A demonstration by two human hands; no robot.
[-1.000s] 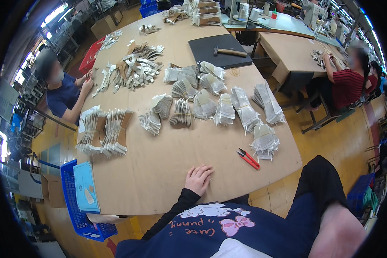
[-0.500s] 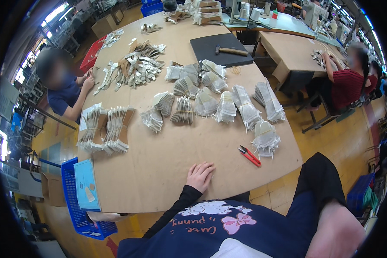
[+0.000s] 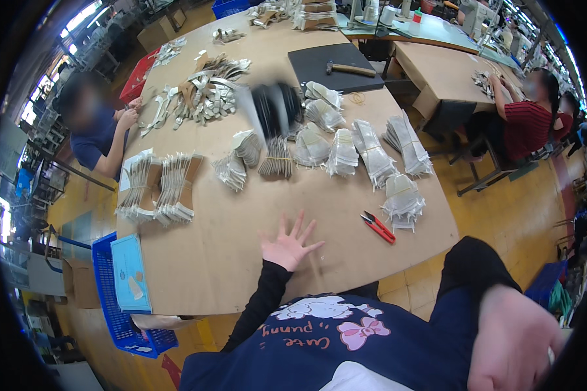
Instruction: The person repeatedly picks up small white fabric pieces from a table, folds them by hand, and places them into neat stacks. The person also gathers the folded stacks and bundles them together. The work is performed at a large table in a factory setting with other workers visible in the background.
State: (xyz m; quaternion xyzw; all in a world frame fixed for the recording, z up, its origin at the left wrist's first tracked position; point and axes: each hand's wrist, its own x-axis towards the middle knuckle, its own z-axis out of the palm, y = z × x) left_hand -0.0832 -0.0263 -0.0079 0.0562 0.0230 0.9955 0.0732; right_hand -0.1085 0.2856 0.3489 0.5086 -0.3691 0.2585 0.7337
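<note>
My left hand (image 3: 288, 246) is over the brown-covered table (image 3: 235, 260) near its front edge, palm showing, fingers spread, holding nothing. My right hand (image 3: 515, 342) is raised close to the camera at the lower right; its fingers are bent or out of frame, so I cannot make out its grip. A pair of red-handled thread snips (image 3: 378, 228) lies to the right of my left hand. Beyond it lie banded bundles of pale grey cut pieces (image 3: 342, 153), and a smeared black-and-white shape (image 3: 274, 111) covers part of them.
Brown-and-white bundles (image 3: 176, 186) lie at the left. A loose pile of strips (image 3: 209, 91) and a hammer (image 3: 350, 68) on a black board (image 3: 313, 58) are farther back. A blue basket (image 3: 107, 287) stands by the left edge. One co-worker (image 3: 98, 137) sits left, another (image 3: 525, 124) right.
My left hand has moved a little left and away from me, turned palm up and spread its fingers. My right hand has come further into view. The smeared dark shape has appeared over the bundles.
</note>
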